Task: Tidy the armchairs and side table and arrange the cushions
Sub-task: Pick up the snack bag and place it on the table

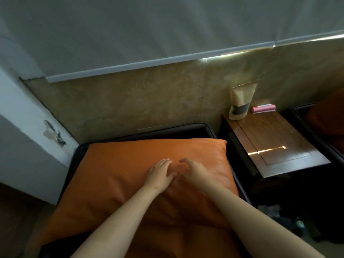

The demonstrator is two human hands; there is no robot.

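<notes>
The left hand (161, 171) and right hand (193, 169) rest flat, fingers relaxed, on the orange cushion (115, 183) in the armchair (186, 129) at 6 o'clock. At 3 o'clock the desk (275, 144) carries a paper pouch (240, 103) and a pink packet (263, 108), so that part looks undone.

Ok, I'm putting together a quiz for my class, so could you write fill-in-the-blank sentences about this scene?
1. The left hand and right hand rest on a ____ cushion.
2. The side table holds ____ things: a paper pouch and a pink box.
3. In view, the pouch stands ____ of the box.
Missing: orange; two; left.
</notes>
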